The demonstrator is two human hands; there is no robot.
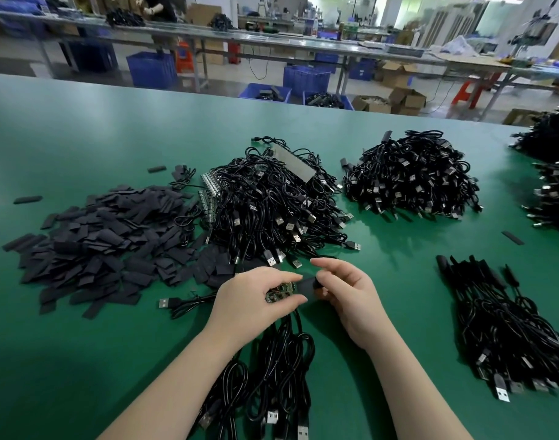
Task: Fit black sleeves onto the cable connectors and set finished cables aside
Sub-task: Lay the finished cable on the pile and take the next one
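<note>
My left hand (256, 308) grips a bundle of black cables (271, 369) by their small green circuit-board connectors (279, 292); the cables hang toward me, USB plugs at the bottom. My right hand (344, 293) pinches a black sleeve (306, 285) against the end of one connector. A wide heap of loose flat black sleeves (103, 239) lies to the left. A pile of cables with bare connectors (271, 201) sits just beyond my hands. Sleeved cables (506, 322) lie in a fan at the right.
The green table (81, 344) carries another cable heap (411, 176) at centre right and more heaps (547, 173) at the far right edge. One cable's USB plug (167, 303) lies left of my hands. Stray sleeves (27, 200) are scattered about. Benches and blue crates stand behind.
</note>
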